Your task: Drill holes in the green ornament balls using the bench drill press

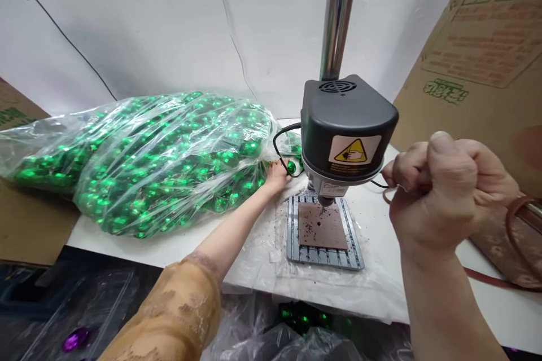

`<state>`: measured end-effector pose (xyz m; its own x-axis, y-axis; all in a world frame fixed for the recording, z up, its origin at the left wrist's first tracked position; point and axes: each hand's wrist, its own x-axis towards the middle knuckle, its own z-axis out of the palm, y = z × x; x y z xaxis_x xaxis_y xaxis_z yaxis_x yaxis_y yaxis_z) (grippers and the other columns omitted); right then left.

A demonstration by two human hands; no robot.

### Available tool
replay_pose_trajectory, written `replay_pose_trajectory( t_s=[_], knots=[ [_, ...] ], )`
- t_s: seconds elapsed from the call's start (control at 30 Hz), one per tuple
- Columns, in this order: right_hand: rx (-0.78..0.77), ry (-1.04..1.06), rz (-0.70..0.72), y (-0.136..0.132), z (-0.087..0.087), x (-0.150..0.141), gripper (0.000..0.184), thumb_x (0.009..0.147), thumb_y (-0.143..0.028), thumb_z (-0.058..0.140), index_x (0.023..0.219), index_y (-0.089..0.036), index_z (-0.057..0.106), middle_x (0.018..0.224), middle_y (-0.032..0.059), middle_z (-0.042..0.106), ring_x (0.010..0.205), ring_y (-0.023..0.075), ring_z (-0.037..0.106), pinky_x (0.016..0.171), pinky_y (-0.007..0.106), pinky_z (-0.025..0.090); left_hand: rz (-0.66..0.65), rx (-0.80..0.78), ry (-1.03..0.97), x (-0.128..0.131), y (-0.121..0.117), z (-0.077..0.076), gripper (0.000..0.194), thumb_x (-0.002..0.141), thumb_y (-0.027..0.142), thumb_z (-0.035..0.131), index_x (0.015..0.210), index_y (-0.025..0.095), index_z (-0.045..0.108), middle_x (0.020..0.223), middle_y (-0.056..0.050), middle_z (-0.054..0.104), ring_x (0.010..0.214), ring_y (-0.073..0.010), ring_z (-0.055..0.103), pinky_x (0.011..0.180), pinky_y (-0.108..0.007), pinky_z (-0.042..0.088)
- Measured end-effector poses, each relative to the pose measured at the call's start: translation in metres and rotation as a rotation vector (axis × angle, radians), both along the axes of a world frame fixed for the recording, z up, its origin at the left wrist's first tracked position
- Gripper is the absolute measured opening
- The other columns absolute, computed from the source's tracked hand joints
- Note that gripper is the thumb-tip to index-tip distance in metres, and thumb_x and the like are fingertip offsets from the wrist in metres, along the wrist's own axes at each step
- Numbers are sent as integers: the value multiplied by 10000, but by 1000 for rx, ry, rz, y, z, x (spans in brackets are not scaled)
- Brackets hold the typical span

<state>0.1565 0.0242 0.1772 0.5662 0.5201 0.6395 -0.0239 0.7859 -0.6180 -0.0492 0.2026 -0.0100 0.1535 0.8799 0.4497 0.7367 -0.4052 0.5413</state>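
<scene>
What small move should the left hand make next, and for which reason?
Probably it would be best for the left hand to bring the green ball toward the brown board: this ball sits right beside the hand, and no ball shows on the board under the drill head.

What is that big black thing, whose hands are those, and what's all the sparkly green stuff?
There's one picture, taken by a camera on a person's head, looking forward and down, so we see that person's own hands. The black machine looks like a drill on a shiny pole. Below it, a brown board lies on a metal base on the white table. The clear bag is full of shiny green balls. The left hand is by a green ball; I can't tell if it holds it. The right hand makes a fist; anything inside is hidden.
</scene>
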Motion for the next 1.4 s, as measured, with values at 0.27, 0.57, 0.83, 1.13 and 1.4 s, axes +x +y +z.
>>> replay_pose_trajectory(
  t_s=[0.27, 0.57, 0.83, 1.13, 1.4],
  knots=[
    [31, -28, 27, 1, -5, 3, 405, 853, -240, 614, 522, -202, 384, 417, -88, 392, 384, 55, 364, 410, 281, 303, -90, 78, 128, -42, -111, -5, 476, 880, 293, 707, 1310, 175, 542, 1363, -188, 602, 1521, -398, 336, 1213, -627, 306],
    [62, 1, 48, 4, -7, 4, 423, 838, -262, 657, 513, -204, 392, 401, -82, 373, 377, 56, 348, 416, 282, 280, -331, -530, -682, 1, -160, -1, 633, 832, 501, 743, 1344, 207, 516, 1069, -84, 689, 901, -201, 675, 718, -305, 573],
    [53, -26, 46, 4, -9, 5, 430, 867, -294, 656, 542, -205, 390, 420, -80, 351, 404, 57, 356, 441, 272, 298, -337, -573, -660, 17, -143, 8, 630, 772, 502, 808, 1283, 177, 632, 1152, -91, 716, 988, -224, 680, 854, -342, 556],
    [27, -55, 17, 5, -10, 5, 445, 892, -320, 625, 552, -211, 359, 440, -72, 334, 415, 58, 325, 472, 280, 291, -334, -459, -443, 30, -150, 6, 587, 745, 446, 828, 1248, 189, 668, 1010, -56, 710, 788, -181, 643, 699, -301, 525],
    [22, -65, 1, 6, -12, 6, 466, 894, -357, 630, 561, -210, 338, 442, -72, 325, 422, 58, 326, 493, 286, 302, -178, -267, -352, 52, -164, 0, 486, 709, 357, 862, 1138, 221, 680, 1073, -71, 682, 1058, -271, 629, 932, -417, 523]
  ],
)
